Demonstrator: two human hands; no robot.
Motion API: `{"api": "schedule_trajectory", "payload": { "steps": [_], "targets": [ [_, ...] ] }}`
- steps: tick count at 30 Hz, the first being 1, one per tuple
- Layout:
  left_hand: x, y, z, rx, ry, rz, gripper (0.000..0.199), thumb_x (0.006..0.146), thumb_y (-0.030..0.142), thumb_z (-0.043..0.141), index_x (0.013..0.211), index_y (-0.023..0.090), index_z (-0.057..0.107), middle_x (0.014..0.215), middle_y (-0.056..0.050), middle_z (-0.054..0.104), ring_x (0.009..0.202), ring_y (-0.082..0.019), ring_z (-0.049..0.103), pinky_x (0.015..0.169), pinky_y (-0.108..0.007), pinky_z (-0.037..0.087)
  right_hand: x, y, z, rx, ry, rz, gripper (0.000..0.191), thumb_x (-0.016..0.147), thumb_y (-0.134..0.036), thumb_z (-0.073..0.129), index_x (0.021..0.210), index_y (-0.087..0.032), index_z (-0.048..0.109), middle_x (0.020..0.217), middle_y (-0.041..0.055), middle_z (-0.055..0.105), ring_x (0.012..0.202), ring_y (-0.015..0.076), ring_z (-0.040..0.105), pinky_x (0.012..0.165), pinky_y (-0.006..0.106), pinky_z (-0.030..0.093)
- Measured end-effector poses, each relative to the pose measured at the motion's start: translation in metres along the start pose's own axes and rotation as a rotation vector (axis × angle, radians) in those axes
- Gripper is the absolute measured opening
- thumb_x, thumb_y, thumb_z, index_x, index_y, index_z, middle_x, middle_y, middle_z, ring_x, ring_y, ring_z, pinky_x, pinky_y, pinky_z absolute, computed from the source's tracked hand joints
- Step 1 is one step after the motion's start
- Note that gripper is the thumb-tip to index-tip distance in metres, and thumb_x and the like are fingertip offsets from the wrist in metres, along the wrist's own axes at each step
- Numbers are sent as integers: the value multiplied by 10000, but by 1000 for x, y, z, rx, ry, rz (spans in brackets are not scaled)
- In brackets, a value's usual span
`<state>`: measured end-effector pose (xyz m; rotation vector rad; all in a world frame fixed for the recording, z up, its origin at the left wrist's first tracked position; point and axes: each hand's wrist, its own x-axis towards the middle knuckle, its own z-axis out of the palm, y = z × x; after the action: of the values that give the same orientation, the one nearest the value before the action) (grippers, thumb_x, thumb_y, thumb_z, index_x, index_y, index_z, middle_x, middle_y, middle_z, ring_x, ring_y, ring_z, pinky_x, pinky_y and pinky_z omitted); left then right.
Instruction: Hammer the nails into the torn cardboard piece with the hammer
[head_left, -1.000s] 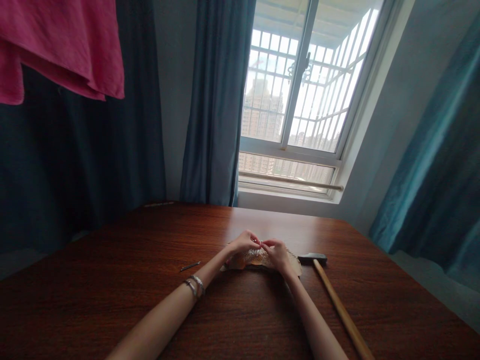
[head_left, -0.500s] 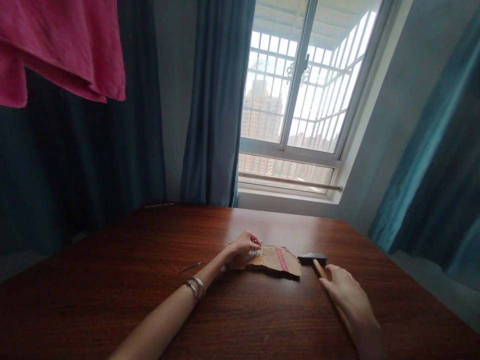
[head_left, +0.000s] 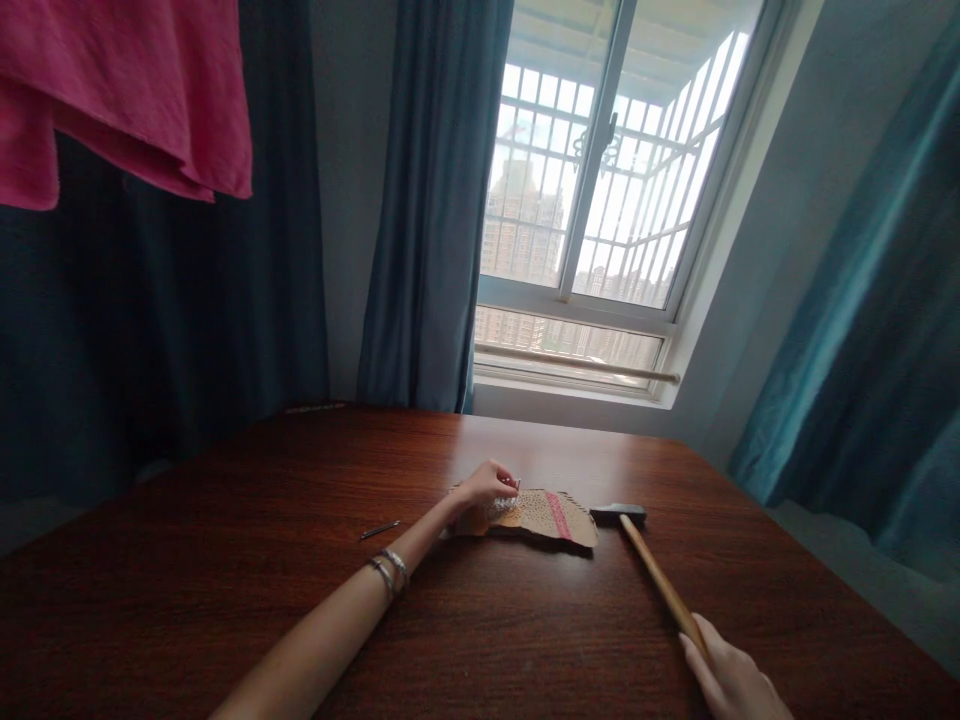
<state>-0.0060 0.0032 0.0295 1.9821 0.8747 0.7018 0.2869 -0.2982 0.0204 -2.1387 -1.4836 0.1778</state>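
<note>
My left hand (head_left: 493, 484) is closed in a pinch on a small thin nail (head_left: 517, 485) that stands up from its fingertips. It rests over the left part of a torn cardboard piece (head_left: 577, 528), which is dotted with many small marks and crossed by a red stripe. Silvery bits, too small to make out, lie by the fingers. Low on the right, my right hand (head_left: 731, 668) wraps round the lower end of a hammer's wooden handle (head_left: 660, 575). The dark hammer head (head_left: 622, 512) lies beside the cardboard's right edge.
A thin dark metal rod (head_left: 379, 530) lies on the brown wooden table (head_left: 480, 640), left of my left wrist. Pink cloth (head_left: 142, 90) hangs at the upper left. Blue curtains (head_left: 420, 220) and a barred window (head_left: 570, 230) stand behind the table.
My right hand has slid down the hammer's handle, from near the head to the lower end. The left hand keeps its pinch over the cardboard.
</note>
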Motion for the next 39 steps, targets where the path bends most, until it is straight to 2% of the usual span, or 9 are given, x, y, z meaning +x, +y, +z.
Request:
{"api": "schedule_trajectory", "payload": {
  "steps": [3, 5, 7, 9, 12, 15, 19, 26, 39],
  "targets": [
    [0, 1, 0, 5, 9, -14, 280, 576, 315, 629, 676, 64, 703, 546, -10, 552, 539, -104, 453, 498, -208, 279, 5, -16, -4, 307, -28, 72, 338, 727, -504, 526, 866, -216, 635, 891, 86, 693, 850, 262, 632, 648, 277, 476],
    [0, 0, 0, 17, 4, -22, 284, 574, 313, 627, 685, 64, 707, 545, -9, 553, 542, -108, 457, 498, -208, 281, 6, -37, -7, 583, -104, 155, 406, 692, -564, 558, 853, -197, 619, 705, 47, 660, 604, 193, 612, 462, 238, 428],
    [1, -1, 1, 29, 6, -26, 280, 573, 310, 625, 691, 70, 709, 545, -7, 556, 541, -107, 458, 496, -207, 280, 6, -61, -10, 846, -154, 291, 460, 654, -588, 601, 886, -192, 591, 593, -12, 576, 399, 100, 479, 321, 186, 279],
    [1, -3, 1, 29, 10, -25, 275, 572, 307, 626, 695, 76, 711, 549, -6, 562, 538, -105, 459, 495, -206, 280, 6, -85, -14, 1042, -217, 350, 462, 631, -561, 652, 891, -187, 572, 595, -39, 531, 354, 39, 385, 302, 144, 188],
    [1, -3, 1, 9, 4, -18, 273, 574, 306, 629, 697, 75, 710, 548, -7, 567, 531, -103, 460, 494, -207, 284, 9, -112, -20, 1203, -387, 327, 424, 622, -513, 694, 834, -170, 561, 589, -53, 495, 347, 1, 313, 294, 118, 150],
    [-1, -3, 1, -12, -9, 4, 273, 588, 306, 624, 694, 69, 708, 544, -10, 567, 520, -100, 455, 490, -209, 281, 13, -130, -17, 1253, -513, 294, 386, 647, -484, 692, 791, -157, 547, 585, -47, 496, 353, -9, 309, 289, 104, 150],
    [-2, -3, 0, -11, -15, 22, 273, 598, 301, 621, 709, 68, 710, 571, -22, 587, 526, -100, 460, 496, -208, 290, 15, -145, -2, 1267, -584, 260, 412, 629, -501, 699, 760, -150, 527, 577, -42, 501, 350, -3, 331, 279, 106, 160],
    [1, -6, 0, 29, -17, -7, 276, 597, 309, 628, 711, 71, 710, 565, -19, 582, 528, -104, 466, 489, -208, 285, 14, -159, 6, 1273, -489, 246, 421, 624, -525, 685, 678, -155, 491, 570, -43, 494, 343, -6, 320, 276, 109, 166],
    [3, -9, 2, 20, -19, 19, 256, 590, 292, 628, 700, 77, 709, 569, -19, 589, 544, -114, 485, 508, -214, 301, 15, -158, 1, 1283, -546, 266, 401, 640, -493, 688, 729, -152, 497, 577, -43, 492, 347, -8, 312, 278, 107, 148]
  ]
}}
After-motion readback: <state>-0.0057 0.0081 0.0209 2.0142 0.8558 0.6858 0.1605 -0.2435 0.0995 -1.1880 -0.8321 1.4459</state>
